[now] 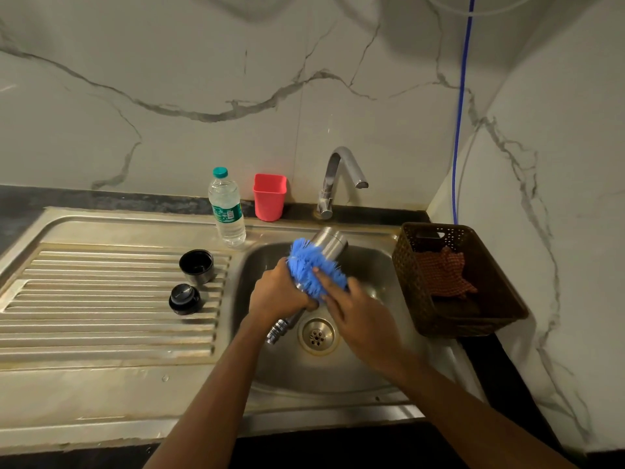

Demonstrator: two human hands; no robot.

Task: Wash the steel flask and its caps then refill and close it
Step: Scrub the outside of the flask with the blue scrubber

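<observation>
A home kitchen: a steel sink [355,374] with ribbed draining board [101,299], a tap [338,174], and marble-patterned wall tiles [169,79].

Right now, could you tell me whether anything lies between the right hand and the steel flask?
Yes: the blue scrubber lies between the right hand and the steel flask, pressed onto its side above the sink. The left hand grips the flask directly.

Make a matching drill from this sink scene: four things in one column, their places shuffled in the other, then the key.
Things
1. steel flask
2. cup-shaped cap
3. checked cloth
4. pink cup

Places
A. in the brown basket
B. on the ribbed drainboard
C. by the wall, left of the tap
D. over the sink basin, under a blue scrubber

Pairs: 1-D, 2-B, 3-A, 4-C
</observation>
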